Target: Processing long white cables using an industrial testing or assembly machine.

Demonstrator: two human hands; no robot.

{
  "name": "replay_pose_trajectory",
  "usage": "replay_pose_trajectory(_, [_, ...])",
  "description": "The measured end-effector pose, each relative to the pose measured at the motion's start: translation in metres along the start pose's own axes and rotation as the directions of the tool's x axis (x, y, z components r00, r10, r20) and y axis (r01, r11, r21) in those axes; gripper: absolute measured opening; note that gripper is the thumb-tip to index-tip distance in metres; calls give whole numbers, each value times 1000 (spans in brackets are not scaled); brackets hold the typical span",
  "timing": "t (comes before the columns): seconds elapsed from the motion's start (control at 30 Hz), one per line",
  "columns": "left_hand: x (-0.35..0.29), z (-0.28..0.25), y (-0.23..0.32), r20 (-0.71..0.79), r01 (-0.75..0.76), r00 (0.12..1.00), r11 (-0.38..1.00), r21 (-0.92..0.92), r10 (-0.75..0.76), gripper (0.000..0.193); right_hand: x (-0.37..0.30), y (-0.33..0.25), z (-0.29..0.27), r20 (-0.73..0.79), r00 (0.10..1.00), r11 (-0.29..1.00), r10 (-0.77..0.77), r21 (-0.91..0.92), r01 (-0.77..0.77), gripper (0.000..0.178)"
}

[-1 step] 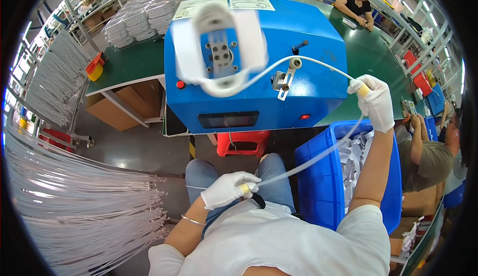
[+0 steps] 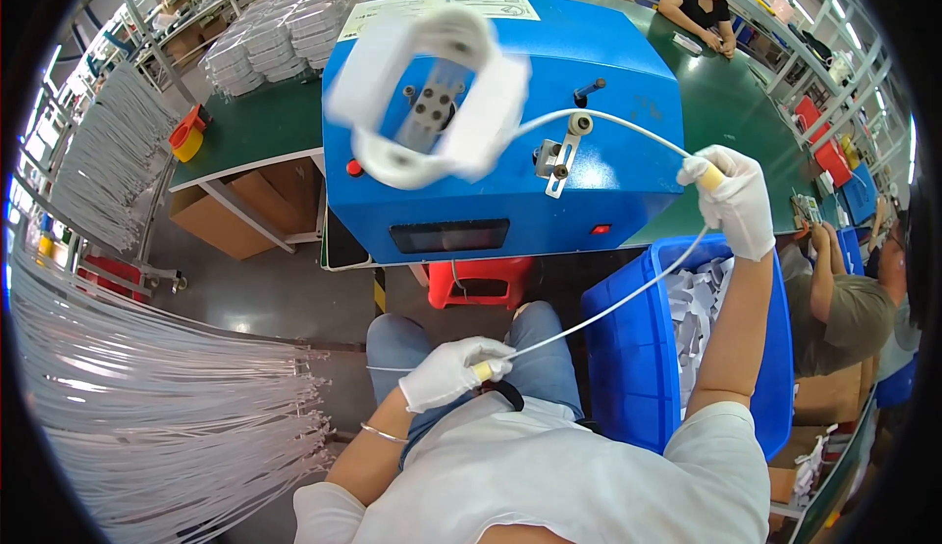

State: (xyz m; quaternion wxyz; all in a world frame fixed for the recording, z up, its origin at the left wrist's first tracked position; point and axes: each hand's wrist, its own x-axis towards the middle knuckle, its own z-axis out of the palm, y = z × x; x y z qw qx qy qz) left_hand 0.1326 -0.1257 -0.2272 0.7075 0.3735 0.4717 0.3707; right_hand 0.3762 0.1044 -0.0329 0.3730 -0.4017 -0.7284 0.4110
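A thin white cable [image 2: 628,300] runs through both my gloved hands. My right hand [image 2: 731,196], raised beside the right end of a blue winding machine [image 2: 628,191], is closed around the cable, with yellow covers on some fingertips. From there the cable passes over a small guide roller [image 2: 581,124] to a white winding head [image 2: 432,103], blurred by motion. My left hand [image 2: 453,372], low over my lap, pinches the cable; a yellow fingertip cover shows there too. Past my left hand, the cable carries on leftward toward hanging cables.
Many white cables [image 2: 177,387] hang at the left. A blue bin [image 2: 628,367] of white pieces stands under my right arm. Stacked clear trays [image 2: 285,34] and a yellow-red tape dispenser [image 2: 188,134] sit on the green bench. A red stool [image 2: 481,284] is beneath. Other people work nearby.
The winding head has turned to another angle. The cable between my hands looks thin and sharp now, where it was a wide blur. Both hands hold almost the same places.
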Motion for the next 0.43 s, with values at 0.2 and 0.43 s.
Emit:
replay_pose_trajectory(0.2, [5,-16,-21,-263,24,963,952,306,60,32,12,-15,24,87,996,999,27,-31,-24,15])
replay_pose_trajectory(0.43, [-3,-36,-55,-225,135,974,883,449,-35,32,10,-6,21,58,998,999,-19,46,16,20])
